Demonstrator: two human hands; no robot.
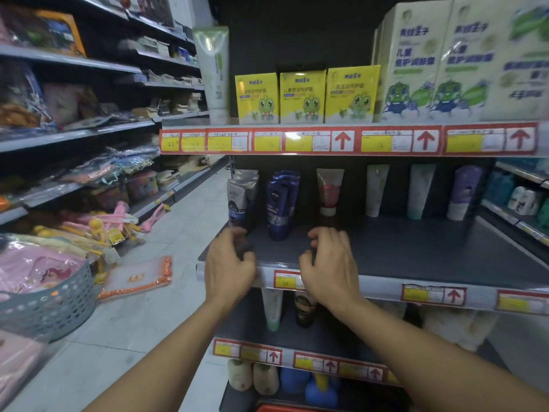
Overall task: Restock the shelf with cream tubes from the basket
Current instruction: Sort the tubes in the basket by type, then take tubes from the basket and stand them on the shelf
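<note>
Both hands reach to the front of the middle shelf (416,251). Left hand (230,263) is curled at the shelf's left front edge, its fingers bent around something dark that is too blurred to name; whether it truly grips it I cannot tell. Right hand (329,263) is also half-clenched, fingers hooked down over the shelf edge by a price label (286,281); I cannot tell whether it holds anything.

Cream tubes stand upright along the back of this shelf: a silver tube (242,197) at the far left, a blue tube (280,203) just beside it, a red tube (329,188) further right, then two pale green tubes (376,188) and a purple tube (466,191), spaced apart. The front of the shelf to the right of the hands lies bare.

On the shelf above stand three yellow boxes (303,96) and taller cream-coloured boxes (430,60) to their right. A grey basket (56,307) sits at lower left on the floor, holding pink packets; no tubes can be made out in it.
</note>
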